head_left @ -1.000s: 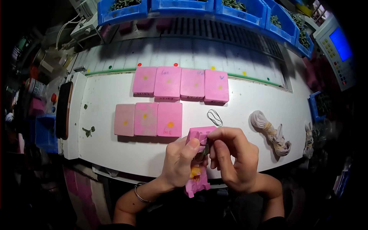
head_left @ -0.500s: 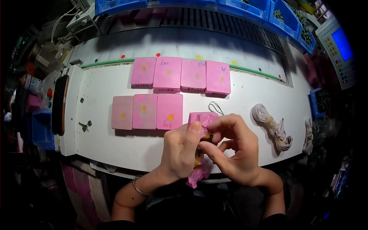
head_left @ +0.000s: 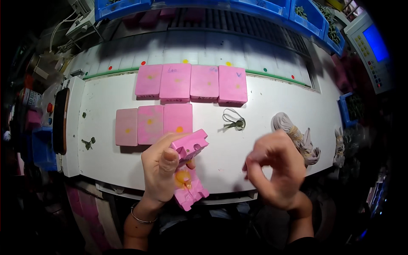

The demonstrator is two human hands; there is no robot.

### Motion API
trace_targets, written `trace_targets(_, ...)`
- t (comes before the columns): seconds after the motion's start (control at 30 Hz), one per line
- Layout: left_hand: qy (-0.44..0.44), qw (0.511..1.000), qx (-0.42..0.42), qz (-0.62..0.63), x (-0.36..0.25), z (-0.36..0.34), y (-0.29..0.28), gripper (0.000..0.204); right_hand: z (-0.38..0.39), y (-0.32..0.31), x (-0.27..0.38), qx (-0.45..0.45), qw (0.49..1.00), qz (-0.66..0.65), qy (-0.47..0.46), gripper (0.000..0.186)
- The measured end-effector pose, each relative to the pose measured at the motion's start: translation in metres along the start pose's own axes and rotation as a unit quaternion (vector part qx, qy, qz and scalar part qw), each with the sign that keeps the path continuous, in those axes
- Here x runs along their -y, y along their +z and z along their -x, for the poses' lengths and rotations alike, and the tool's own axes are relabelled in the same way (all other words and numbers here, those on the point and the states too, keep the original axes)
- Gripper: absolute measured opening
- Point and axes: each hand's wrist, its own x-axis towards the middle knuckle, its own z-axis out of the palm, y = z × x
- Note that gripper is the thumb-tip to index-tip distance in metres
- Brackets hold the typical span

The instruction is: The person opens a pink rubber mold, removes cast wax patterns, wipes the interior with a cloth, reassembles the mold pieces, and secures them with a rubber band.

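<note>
My left hand (head_left: 159, 168) is wrapped round a pink rubber mold, spread apart into an upper half (head_left: 192, 143) with notched edges and a lower flap (head_left: 191, 197). An orange-yellow patch shows on the lower flap's inner face. To the right, my right hand (head_left: 276, 168) hovers over the table's front, fingers curled and thumb against the index finger. It is slightly blurred, and whatever is between those fingertips cannot be made out. Beyond the hands, a small dark green piece (head_left: 239, 124) lies on the white table beside a thin looped strand (head_left: 231, 114).
Several closed pink mold blocks stand in a back row (head_left: 175, 83) and a front row (head_left: 151, 123). A bundle of pale cloth (head_left: 293, 131) lies at right. Green scraps (head_left: 88, 143) and a phone (head_left: 61, 121) are at left. Blue bins (head_left: 263, 6) line the back, near a panel with a screen (head_left: 374, 42).
My hands have separated, the left going left with the mold now spread open, the right moving right. A green piece now lies beside the looped strand. The whole view has shifted slightly.
</note>
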Motion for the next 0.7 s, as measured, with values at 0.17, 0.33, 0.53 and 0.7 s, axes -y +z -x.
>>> trace_targets(0.17, -0.020, 0.999, 0.029, 0.018, 0.005, 0.000, -0.002, 0.077, -0.010, -0.006, -0.049, -0.004, 0.982, 0.190, 0.001, 0.022)
trace_targets(0.33, -0.001, 0.997, 0.071, -0.031, 0.006, 0.002, -0.001, 0.085, -0.017, 0.004, -0.063, -0.007, 0.943, 0.320, -0.095, 0.026)
trace_targets(0.53, 0.013, 0.995, 0.097, -0.021, 0.004, 0.003, 0.009, 0.080, -0.031, 0.013, -0.072, 0.037, 0.902, 0.398, -0.166, 0.012)
trace_targets(0.7, -0.027, 0.993, 0.112, -0.005, -0.008, 0.008, 0.016, 0.039, -0.017, -0.017, -0.020, 0.002, 0.996, 0.089, -0.007, 0.017)
